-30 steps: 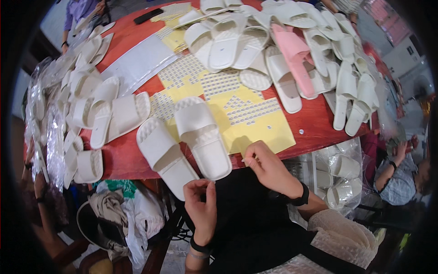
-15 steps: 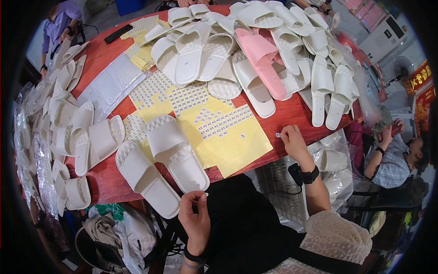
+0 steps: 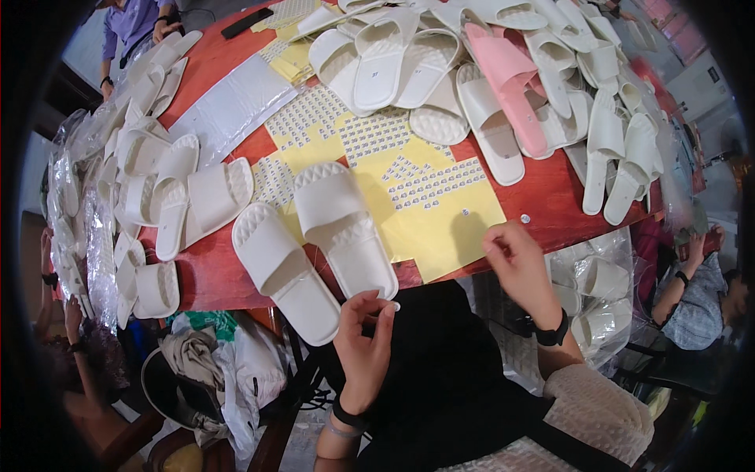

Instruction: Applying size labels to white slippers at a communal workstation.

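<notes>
My left hand (image 3: 363,346) pinches a small round white sticker (image 3: 395,305) between thumb and finger, just beside the heel of a white slipper (image 3: 346,228). Another white slipper (image 3: 279,267) lies to its left, its heel over the table edge. Over the near edge of a yellow sticker sheet (image 3: 464,244) hovers my right hand (image 3: 519,259), fingers curled together; whatever they hold, if anything, is hidden. One loose round sticker (image 3: 525,219) rests on the red table by that hand. Dark printed stickers in rows cover much of the sheets.
White slippers (image 3: 385,63) are heaped at the back, with a pink slipper (image 3: 507,82) among them. More slippers (image 3: 177,189) and clear plastic wrap crowd the left side. A clear bag of slippers (image 3: 602,275) is below the table's right edge. A person in purple (image 3: 138,27) is at the far left.
The view has shifted, so the table's things appear farther right and higher. My right hand has moved left from beside the loose sticker to the sheet's edge. My left hand still pinches its sticker.
</notes>
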Motion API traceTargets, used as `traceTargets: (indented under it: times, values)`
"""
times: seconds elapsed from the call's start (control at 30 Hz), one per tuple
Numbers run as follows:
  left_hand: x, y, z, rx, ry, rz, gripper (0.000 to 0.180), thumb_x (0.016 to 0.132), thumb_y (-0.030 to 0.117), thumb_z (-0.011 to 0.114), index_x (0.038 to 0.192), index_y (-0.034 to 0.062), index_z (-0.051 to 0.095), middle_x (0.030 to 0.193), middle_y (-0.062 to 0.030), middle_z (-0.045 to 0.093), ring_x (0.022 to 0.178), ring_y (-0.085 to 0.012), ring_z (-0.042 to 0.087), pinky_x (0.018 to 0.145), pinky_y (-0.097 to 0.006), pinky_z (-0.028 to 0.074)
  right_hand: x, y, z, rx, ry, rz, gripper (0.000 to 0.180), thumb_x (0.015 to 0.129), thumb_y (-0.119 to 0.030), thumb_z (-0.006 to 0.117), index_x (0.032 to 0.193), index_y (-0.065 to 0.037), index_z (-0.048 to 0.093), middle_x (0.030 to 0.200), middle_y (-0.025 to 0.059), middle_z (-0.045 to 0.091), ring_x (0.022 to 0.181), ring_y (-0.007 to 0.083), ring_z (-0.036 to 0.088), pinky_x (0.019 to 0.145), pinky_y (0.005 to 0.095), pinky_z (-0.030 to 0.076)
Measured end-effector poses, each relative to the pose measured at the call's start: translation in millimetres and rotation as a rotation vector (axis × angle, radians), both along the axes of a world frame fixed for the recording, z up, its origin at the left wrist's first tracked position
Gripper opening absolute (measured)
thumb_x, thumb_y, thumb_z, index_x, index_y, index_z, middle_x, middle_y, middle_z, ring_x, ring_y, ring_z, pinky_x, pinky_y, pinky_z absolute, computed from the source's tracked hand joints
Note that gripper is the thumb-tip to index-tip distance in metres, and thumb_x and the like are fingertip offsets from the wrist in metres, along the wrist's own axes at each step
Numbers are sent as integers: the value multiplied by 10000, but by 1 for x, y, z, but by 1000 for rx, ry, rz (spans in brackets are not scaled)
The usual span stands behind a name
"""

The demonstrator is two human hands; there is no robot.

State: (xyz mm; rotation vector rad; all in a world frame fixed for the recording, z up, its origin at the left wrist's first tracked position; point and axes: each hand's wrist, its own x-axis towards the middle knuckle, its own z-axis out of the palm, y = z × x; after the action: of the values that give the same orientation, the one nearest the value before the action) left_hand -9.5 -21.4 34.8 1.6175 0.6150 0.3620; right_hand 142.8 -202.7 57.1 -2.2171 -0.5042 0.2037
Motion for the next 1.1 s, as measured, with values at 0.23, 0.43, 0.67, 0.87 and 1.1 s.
traceTargets:
  times: [0.23,0.43,0.67,0.87,1.1]
  values:
    - [-6,0,0,21,17,12,262,886,1,614,1130,-1,518,925,-67,661,828,-92,606,734,-214,457,-34,57,-2,157,91,462,122,877,-127,620,968,-47,608,895,96,575,834,291,599,716,357,484]
    - [-15,2,-5,406,24,-13,282,853,-5,643,1113,-9,536,907,-119,680,857,-172,657,776,-275,498,-40,66,-9,36,-129,623,148,833,-178,662,923,-67,626,869,56,549,836,247,590,738,353,469]
    - [-14,8,-6,494,-19,4,305,840,-13,645,1123,-4,532,982,-147,654,908,-246,648,801,-317,501,-48,76,-5,-69,-308,599,95,799,-139,669,847,-95,600,848,46,533,799,232,562,713,349,430]
    - [-13,20,-5,781,57,87,219,804,-14,649,1016,7,598,1141,-143,596,1065,-329,557,863,-389,455,-38,88,-26,148,107,316,117,876,-117,653,891,-9,611,796,55,566,610,129,522,562,271,422]
    - [-12,12,-18,959,124,-69,264,825,70,644,1087,49,626,1216,-75,586,1172,-285,527,905,-390,396,-36,110,-40,123,57,304,83,850,-116,636,843,-34,625,756,89,585,657,243,574,608,342,443]
